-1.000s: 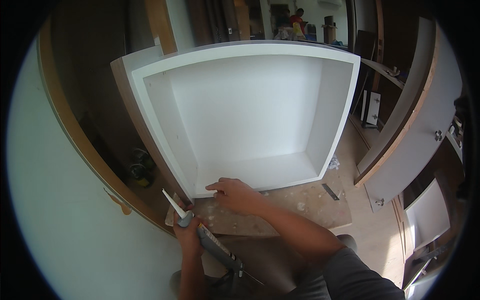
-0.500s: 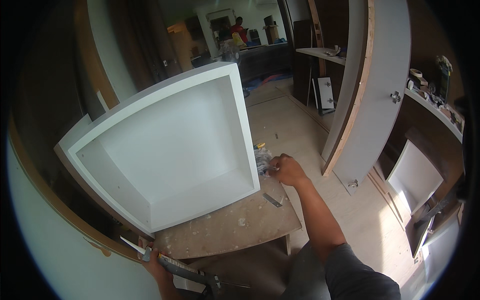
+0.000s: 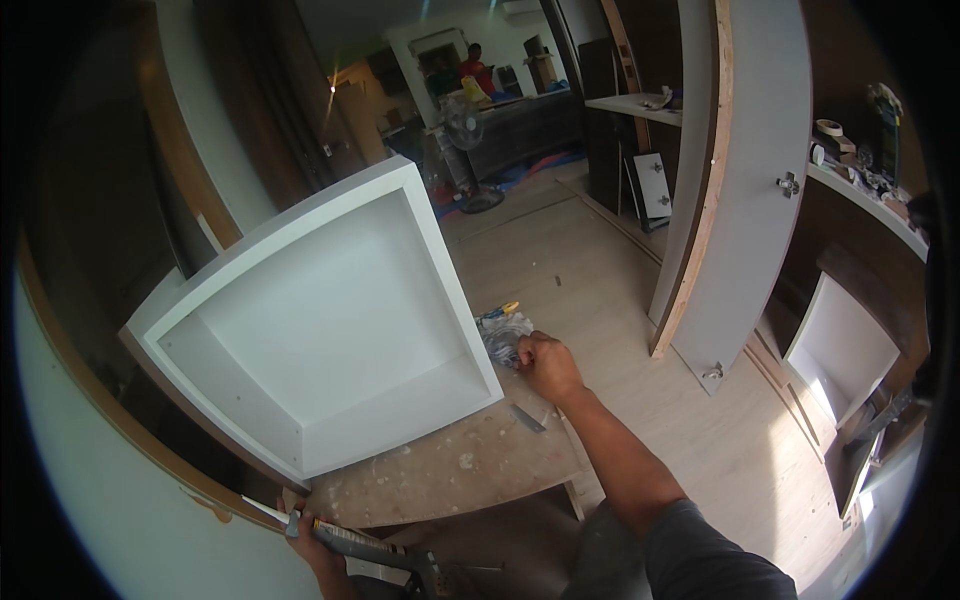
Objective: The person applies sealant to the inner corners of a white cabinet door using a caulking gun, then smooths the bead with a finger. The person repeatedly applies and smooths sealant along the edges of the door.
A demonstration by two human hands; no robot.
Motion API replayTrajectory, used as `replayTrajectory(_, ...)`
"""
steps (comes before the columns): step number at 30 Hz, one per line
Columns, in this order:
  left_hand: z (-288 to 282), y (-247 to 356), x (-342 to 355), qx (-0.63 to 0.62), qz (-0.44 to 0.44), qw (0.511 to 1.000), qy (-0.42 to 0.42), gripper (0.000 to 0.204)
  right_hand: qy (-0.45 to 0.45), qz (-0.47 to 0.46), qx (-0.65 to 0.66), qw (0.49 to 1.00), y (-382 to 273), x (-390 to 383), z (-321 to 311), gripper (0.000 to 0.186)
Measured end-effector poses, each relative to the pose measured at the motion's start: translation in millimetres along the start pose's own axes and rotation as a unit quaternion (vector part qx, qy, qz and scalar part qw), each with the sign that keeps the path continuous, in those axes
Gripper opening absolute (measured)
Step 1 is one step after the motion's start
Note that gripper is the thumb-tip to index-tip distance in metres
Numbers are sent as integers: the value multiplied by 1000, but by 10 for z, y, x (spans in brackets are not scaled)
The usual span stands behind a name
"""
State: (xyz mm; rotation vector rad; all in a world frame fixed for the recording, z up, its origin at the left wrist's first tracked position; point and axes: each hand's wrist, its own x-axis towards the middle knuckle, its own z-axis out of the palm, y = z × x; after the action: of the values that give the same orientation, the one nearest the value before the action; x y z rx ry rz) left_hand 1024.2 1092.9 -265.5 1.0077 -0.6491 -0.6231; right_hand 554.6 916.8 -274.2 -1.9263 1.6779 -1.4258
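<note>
A white open-fronted box (image 3: 330, 310), like a drawer or cabinet carcass, stands tilted on a stained, low wooden bench (image 3: 440, 480). At the lower left, my left hand (image 3: 313, 548) grips a caulking gun (image 3: 365, 543) whose white nozzle points up and left. Beyond the box's right side lies a crumpled grey-white bundle (image 3: 507, 334), perhaps plastic or rag, with a yellow-handled tool (image 3: 510, 308) by it. My right hand (image 3: 550, 370) is closed at the bundle's near edge; its fingertips hide what they pinch. Just nearer on the bench rests a flat metal strip (image 3: 527, 419).
Grey panels (image 3: 765, 200) with hinges lean upright at right, beside a wooden batten (image 3: 700, 200). A shelf (image 3: 875, 207) at far right carries tape and clutter. A fan (image 3: 462, 130) stands at the back, where a person in red (image 3: 477, 72) is. White panels (image 3: 840, 350) lie lower right.
The view has shifted, so the box's top edge sits lower and its right side farther left. My right hand stays closed beside the bundle, slightly nearer; my left hand still grips the caulking gun.
</note>
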Motion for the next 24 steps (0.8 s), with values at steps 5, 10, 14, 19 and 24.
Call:
replayTrajectory(5, -17, 48, -181, 10, 7, 1000, 22, 82, 34, 11, -1, 999, -26, -53, -60, 18)
replayTrajectory(10, 34, 210, -603, 20, 24, 1000, -4, 79, 0, 26, -71, 997, -72, -135, -65, 13)
replayTrajectory(14, 165, 488, -807, 31, 70, 996, -53, 81, 27, 16, -56, 998, -296, -157, -205, 15)
replayTrajectory(19, 365, 945, -980, 43, 156, 979, -124, 86, 99, -10, 94, 991, -848, -331, -618, 27)
replayTrajectory(24, 668, 1300, -1050, 21, 173, 951, -254, 83, -119, -160, 320, 926, -1678, -1227, -446, 21)
